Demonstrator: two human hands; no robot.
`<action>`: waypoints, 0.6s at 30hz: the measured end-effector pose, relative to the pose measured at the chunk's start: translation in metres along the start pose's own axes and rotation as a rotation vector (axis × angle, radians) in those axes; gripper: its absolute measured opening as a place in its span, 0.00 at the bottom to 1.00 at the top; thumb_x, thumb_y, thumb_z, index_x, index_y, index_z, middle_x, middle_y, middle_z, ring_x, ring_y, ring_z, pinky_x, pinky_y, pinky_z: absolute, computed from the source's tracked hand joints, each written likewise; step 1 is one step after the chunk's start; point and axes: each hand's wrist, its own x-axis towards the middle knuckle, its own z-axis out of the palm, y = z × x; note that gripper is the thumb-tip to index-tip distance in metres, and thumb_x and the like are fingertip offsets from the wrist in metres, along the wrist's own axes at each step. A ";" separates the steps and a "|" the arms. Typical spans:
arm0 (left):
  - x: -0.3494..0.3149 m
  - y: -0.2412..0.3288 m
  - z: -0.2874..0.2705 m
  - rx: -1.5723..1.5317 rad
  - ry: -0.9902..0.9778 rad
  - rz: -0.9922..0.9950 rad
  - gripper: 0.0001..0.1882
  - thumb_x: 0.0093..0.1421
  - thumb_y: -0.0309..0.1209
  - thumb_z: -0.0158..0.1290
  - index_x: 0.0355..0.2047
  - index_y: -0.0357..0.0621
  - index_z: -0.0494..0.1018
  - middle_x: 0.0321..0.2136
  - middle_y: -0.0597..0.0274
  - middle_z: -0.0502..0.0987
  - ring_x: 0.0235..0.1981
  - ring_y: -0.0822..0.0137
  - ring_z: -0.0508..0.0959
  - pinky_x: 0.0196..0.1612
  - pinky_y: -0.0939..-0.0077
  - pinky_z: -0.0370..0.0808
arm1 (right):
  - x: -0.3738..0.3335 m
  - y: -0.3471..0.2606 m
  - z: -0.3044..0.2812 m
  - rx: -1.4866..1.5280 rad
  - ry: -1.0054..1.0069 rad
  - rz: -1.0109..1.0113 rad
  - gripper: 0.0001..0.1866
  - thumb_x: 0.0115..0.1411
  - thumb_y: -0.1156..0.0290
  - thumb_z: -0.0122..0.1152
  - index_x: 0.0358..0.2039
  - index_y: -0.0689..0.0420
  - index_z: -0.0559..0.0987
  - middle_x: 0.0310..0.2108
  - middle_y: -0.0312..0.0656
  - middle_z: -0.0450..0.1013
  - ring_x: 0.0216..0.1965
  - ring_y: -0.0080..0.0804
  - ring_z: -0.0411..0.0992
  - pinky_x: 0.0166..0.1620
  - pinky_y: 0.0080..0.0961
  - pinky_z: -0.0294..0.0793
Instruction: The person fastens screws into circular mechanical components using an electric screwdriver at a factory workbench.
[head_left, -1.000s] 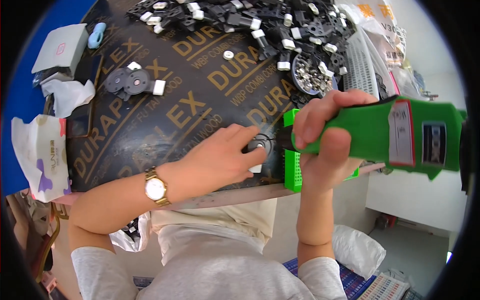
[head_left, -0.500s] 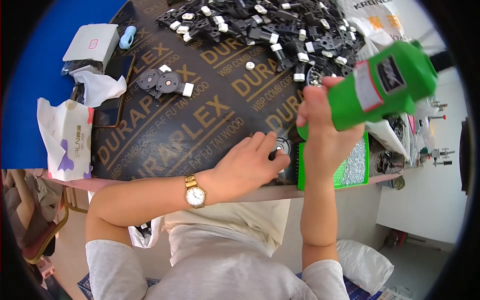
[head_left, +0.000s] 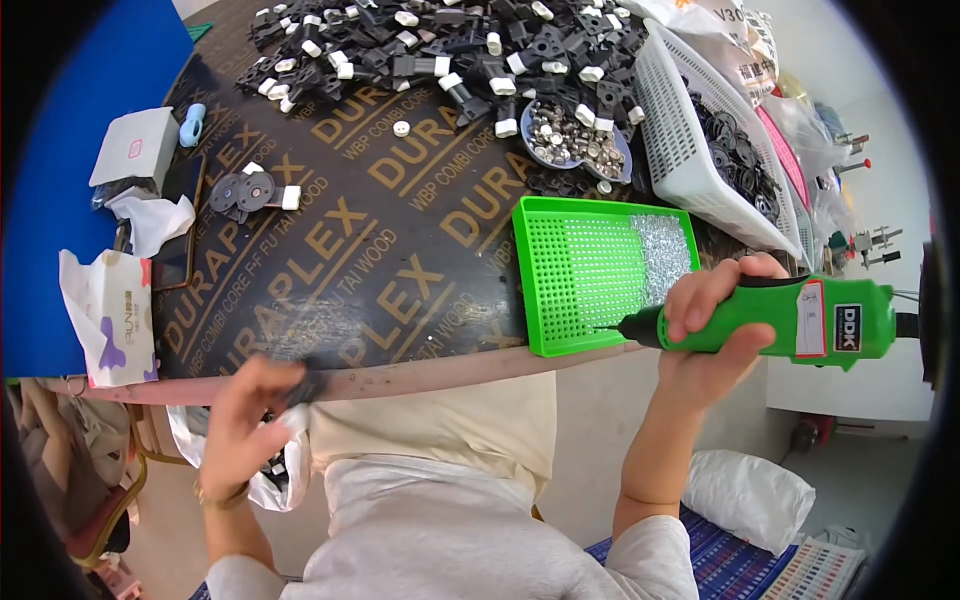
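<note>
My right hand (head_left: pixel 705 310) is wrapped round a green electric screwdriver (head_left: pixel 780 318) held level, its bit pointing left over a green perforated tray (head_left: pixel 540 290). Small silver screws (head_left: pixel 665 250) lie heaped at the tray's right end, and more sit in its rows of holes. At the table's front edge my left hand (head_left: pixel 245 425), smeared by motion, grips a small dark plastic part (head_left: pixel 305 383) whose shape is blurred. Just below that hand hangs a white plastic bag (head_left: pixel 270 492) with black-and-white pieces inside.
A pile of black parts with white ends (head_left: pixel 440 65) covers the far side. Beside it stand a dish of metal caps (head_left: pixel 575 145) and a white basket (head_left: pixel 690 165) of black pieces. Two joined round black parts (head_left: pixel 245 192) lie left, near a tissue box (head_left: pixel 110 320).
My left hand has moved left and toward me with the dark part, off the table's middle. My right hand has lowered the screwdriver from above the parts to over the tray.
</note>
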 end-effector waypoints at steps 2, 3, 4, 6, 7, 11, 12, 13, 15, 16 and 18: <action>-0.038 -0.018 -0.028 -0.129 -0.073 -0.190 0.16 0.49 0.29 0.59 0.36 0.36 0.68 0.34 0.62 0.72 0.32 0.75 0.71 0.34 0.81 0.69 | -0.004 0.009 -0.005 0.037 0.004 0.007 0.32 0.57 0.42 0.50 0.46 0.60 0.63 0.17 0.35 0.59 0.13 0.20 0.55 0.17 0.15 0.55; -0.052 -0.028 -0.042 -0.146 -0.137 -0.348 0.15 0.50 0.30 0.58 0.35 0.36 0.68 0.34 0.62 0.73 0.32 0.75 0.72 0.34 0.82 0.69 | -0.005 0.012 -0.005 0.035 0.017 -0.013 0.32 0.57 0.42 0.51 0.46 0.59 0.63 0.17 0.35 0.59 0.13 0.20 0.55 0.17 0.15 0.56; -0.065 -0.045 -0.053 0.172 -0.061 -0.431 0.15 0.50 0.30 0.58 0.36 0.36 0.68 0.34 0.59 0.74 0.32 0.72 0.73 0.34 0.81 0.69 | -0.006 0.015 -0.003 0.039 0.033 -0.029 0.32 0.57 0.42 0.51 0.46 0.59 0.63 0.17 0.35 0.59 0.13 0.20 0.55 0.17 0.15 0.56; -0.077 -0.065 -0.054 0.773 0.099 -0.564 0.17 0.49 0.31 0.58 0.37 0.37 0.67 0.34 0.50 0.74 0.34 0.58 0.74 0.38 0.72 0.69 | -0.006 0.016 0.000 0.036 0.019 -0.013 0.32 0.56 0.42 0.52 0.46 0.59 0.63 0.17 0.34 0.59 0.13 0.20 0.55 0.16 0.14 0.56; -0.082 -0.085 -0.057 0.777 0.098 -0.566 0.17 0.49 0.31 0.58 0.37 0.37 0.67 0.34 0.50 0.74 0.34 0.58 0.74 0.38 0.72 0.69 | -0.007 0.017 -0.001 0.016 0.004 -0.003 0.32 0.56 0.42 0.53 0.46 0.59 0.63 0.17 0.34 0.59 0.12 0.19 0.56 0.16 0.14 0.56; -0.102 -0.185 -0.084 1.206 0.491 -0.264 0.26 0.47 0.32 0.60 0.45 0.39 0.65 0.42 0.45 0.68 0.44 0.44 0.67 0.46 0.57 0.66 | -0.010 0.018 -0.003 0.014 -0.002 0.016 0.34 0.54 0.42 0.56 0.46 0.59 0.62 0.16 0.34 0.60 0.12 0.20 0.56 0.16 0.14 0.56; -0.101 -0.196 -0.085 1.263 0.502 -0.210 0.28 0.46 0.32 0.60 0.47 0.40 0.64 0.45 0.44 0.66 0.46 0.44 0.66 0.48 0.57 0.66 | -0.010 0.019 -0.003 0.011 0.003 0.016 0.34 0.54 0.42 0.56 0.46 0.59 0.62 0.16 0.34 0.60 0.12 0.20 0.56 0.16 0.14 0.56; -0.104 -0.203 -0.088 1.300 0.483 -0.248 0.30 0.46 0.32 0.60 0.50 0.42 0.63 0.49 0.43 0.63 0.49 0.42 0.64 0.50 0.55 0.65 | -0.009 0.020 -0.002 -0.009 -0.004 0.008 0.34 0.53 0.42 0.56 0.45 0.59 0.62 0.16 0.35 0.60 0.12 0.20 0.57 0.16 0.14 0.56; -0.097 -0.191 -0.087 1.355 0.448 -0.292 0.30 0.46 0.33 0.60 0.50 0.43 0.63 0.50 0.42 0.63 0.50 0.42 0.63 0.50 0.55 0.65 | -0.009 0.017 0.000 0.051 0.042 0.070 0.36 0.46 0.45 0.65 0.43 0.61 0.63 0.14 0.37 0.66 0.13 0.22 0.62 0.17 0.16 0.61; -0.094 -0.183 -0.090 1.409 0.419 -0.339 0.31 0.46 0.33 0.60 0.51 0.44 0.63 0.52 0.42 0.62 0.51 0.42 0.63 0.50 0.55 0.65 | -0.009 0.017 0.000 0.047 0.047 0.071 0.36 0.46 0.45 0.65 0.43 0.61 0.63 0.14 0.37 0.66 0.13 0.22 0.62 0.17 0.16 0.61; -0.087 -0.151 -0.098 1.458 0.397 -0.320 0.29 0.47 0.33 0.59 0.50 0.43 0.65 0.49 0.42 0.65 0.49 0.44 0.66 0.49 0.55 0.66 | -0.008 0.018 0.003 0.056 0.054 0.106 0.37 0.45 0.46 0.67 0.43 0.61 0.63 0.14 0.37 0.66 0.13 0.23 0.63 0.17 0.16 0.61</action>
